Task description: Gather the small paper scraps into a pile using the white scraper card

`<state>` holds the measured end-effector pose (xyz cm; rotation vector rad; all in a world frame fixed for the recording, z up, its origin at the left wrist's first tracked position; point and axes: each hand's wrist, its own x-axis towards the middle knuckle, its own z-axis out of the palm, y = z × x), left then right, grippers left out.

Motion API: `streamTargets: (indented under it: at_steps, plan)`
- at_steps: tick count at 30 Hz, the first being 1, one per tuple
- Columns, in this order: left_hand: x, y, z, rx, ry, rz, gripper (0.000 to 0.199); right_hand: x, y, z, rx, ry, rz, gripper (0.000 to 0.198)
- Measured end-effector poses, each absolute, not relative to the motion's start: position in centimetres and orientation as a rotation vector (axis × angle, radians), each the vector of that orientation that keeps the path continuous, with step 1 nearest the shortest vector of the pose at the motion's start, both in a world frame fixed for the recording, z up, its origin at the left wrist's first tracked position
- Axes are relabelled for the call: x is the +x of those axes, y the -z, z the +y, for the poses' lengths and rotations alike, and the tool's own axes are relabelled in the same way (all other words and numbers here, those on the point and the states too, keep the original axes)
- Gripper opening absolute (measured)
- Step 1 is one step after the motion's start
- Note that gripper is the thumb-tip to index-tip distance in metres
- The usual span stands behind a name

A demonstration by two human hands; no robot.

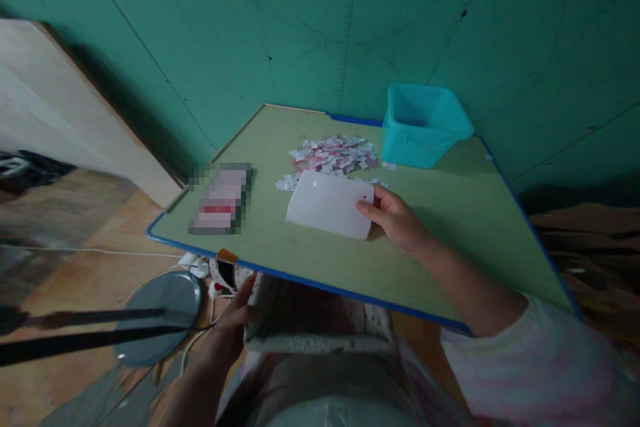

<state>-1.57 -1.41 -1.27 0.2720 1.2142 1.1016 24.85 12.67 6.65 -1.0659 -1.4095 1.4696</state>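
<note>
My right hand [393,217] pinches the right edge of a white rectangular sheet [327,207] between thumb and fingers. The sheet looks thin and slightly bent, with a small hole near its upper right corner. Just behind it lies a pile of small white and pinkish paper pieces [333,155], partly hidden by the sheet. Below the table's front edge, my left hand [239,320] grips the left side of a worn, whitish open-topped container [320,345] at my lap. The container's inside is dark, and its far part is hidden under the table.
On the pale green table [425,273], a turquoise plastic bin [423,143] stands at the back right. A blurred-out phone-like object [221,200] lies at the left. A round grey stool [155,317] and white cables are below left; a board [85,100] leans against the green wall.
</note>
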Motion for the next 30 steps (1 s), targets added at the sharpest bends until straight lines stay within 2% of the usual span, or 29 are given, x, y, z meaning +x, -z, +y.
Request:
streamTargets:
  at_steps: [3,11,17,25,30]
  plan:
    - [-1.6,1.4,-1.5,0.264,-1.102,1.196,0.047,24.5,-6.3,12.5,-1.04,-1.368,-1.517,0.018]
    - [-1.0,0.3,-1.6,0.3,-1.115,1.211,0.044,23.5,-6.5,11.1,-0.996,-0.842,-2.002,0.017]
    - [-0.9,-0.4,-1.6,0.366,-1.057,1.208,0.044,23.4,-7.0,10.7,-0.962,-0.859,-2.068,0.012]
    - [-1.0,0.5,-1.2,0.293,-1.044,1.236,0.046,24.1,-7.3,10.8,-0.789,-0.74,-2.249,0.029]
    - [-1.1,0.6,-1.0,0.274,-1.07,1.277,0.047,24.8,-8.1,11.0,-0.802,-0.78,-2.246,0.027]
